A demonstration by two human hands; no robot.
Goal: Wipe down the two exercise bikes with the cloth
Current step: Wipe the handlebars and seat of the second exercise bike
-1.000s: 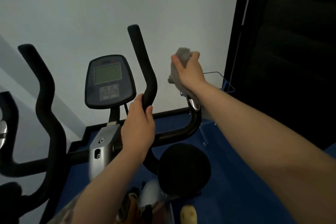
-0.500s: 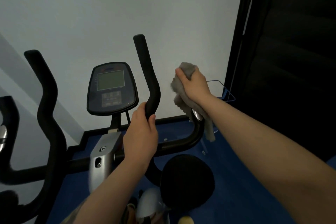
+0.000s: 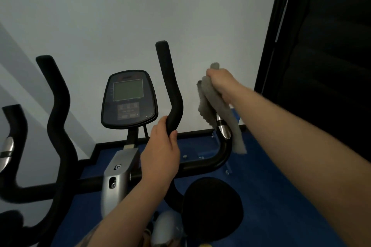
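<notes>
While left hand grips black handlebar, right hand fingers clutch grey cloth round outer grip

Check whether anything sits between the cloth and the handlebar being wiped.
Nothing visible does: the right hand holds the grey cloth directly wrapped over the black right handlebar, above its silver sensor.

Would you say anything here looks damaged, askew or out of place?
Nothing stands out: the console sits straight between the handlebars, and the grey cloth simply drapes over the right grip.
</notes>
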